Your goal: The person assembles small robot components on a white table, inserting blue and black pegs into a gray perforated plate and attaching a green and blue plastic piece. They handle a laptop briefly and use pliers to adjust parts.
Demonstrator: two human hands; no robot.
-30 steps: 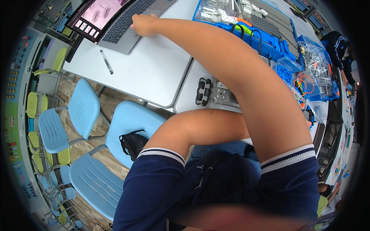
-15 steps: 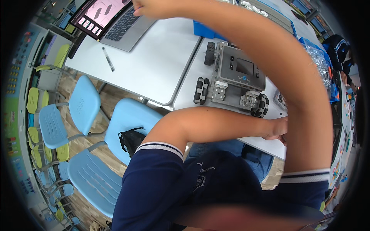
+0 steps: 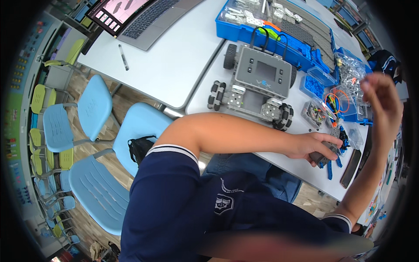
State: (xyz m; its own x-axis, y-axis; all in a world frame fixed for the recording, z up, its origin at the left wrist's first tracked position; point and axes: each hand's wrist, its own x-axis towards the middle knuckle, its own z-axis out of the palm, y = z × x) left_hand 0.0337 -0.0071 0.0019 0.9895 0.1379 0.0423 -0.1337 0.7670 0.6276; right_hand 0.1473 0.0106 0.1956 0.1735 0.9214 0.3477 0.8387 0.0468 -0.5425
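Observation:
Near the right front edge of the table, my left hand is closed round a dark grey and blue assembly of plastic building parts. Blue beams stick out beneath it. Farther right, my right hand is raised in front of the bags and parts, its fingers bent and blurred, so I cannot make out whether it holds anything. Beyond my left forearm stands a wheeled robot with a grey control box on top, its small screen dark and cables looping from its back.
Behind the robot is a blue parts tray with grey and white pieces. To its right lie a small clear box of pins, orange rings and clear bags. An open laptop, a pen and blue chairs are at left.
My right arm has swung from the laptop, across the robot, to the far right. The assembly in my left hand, hidden before, now shows. The view has shifted slightly.

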